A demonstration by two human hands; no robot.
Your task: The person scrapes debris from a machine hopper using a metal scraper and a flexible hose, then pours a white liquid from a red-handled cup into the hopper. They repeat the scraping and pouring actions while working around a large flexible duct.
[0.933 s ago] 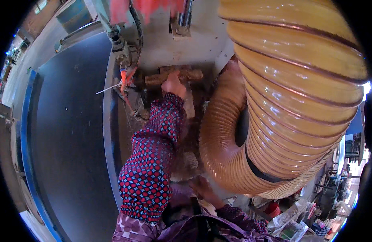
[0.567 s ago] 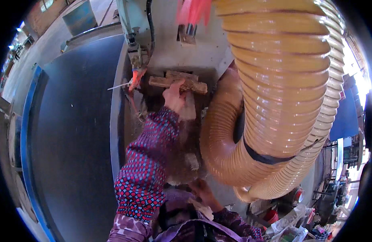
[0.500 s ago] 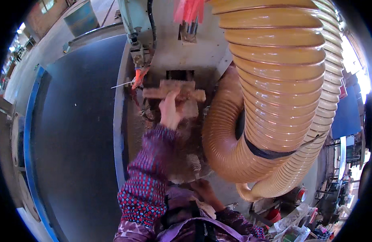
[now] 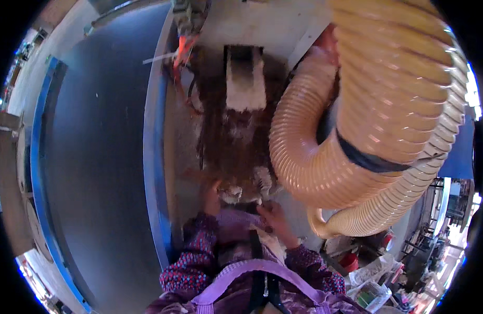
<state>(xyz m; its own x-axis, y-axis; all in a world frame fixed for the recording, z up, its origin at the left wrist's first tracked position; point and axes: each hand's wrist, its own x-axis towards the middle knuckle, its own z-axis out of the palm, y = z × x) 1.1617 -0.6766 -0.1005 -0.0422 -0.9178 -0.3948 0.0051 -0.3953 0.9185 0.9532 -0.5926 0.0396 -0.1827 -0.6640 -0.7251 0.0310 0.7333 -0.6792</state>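
Observation:
My left hand (image 4: 212,199), smeared by motion, is low in front of my body beside a pale, lumpy thing (image 4: 231,193). A faint brownish streak crosses just above this hand, and I cannot make out whether it is a piece of wood in my fingers. My right hand (image 4: 275,220) is close to my apron, to the right of the pale thing, its fingers curled together; what they hold, if anything, is hidden. Further ahead, a pale, dusty flat plate (image 4: 245,86) sticks out of a dark rectangular opening in the machine, apart from both hands.
Large yellow ribbed hoses (image 4: 390,104) bulge along the right. A dark table (image 4: 100,157) with blue edges stands at the left. Orange tubing (image 4: 182,49) hangs beside the opening. Plastic bags and a red container (image 4: 349,261) lie at lower right.
My left hand has drawn back from the opening, where it was on a cross-shaped wooden piece, to near my body. The view has shifted, and the pale plate is now uncovered.

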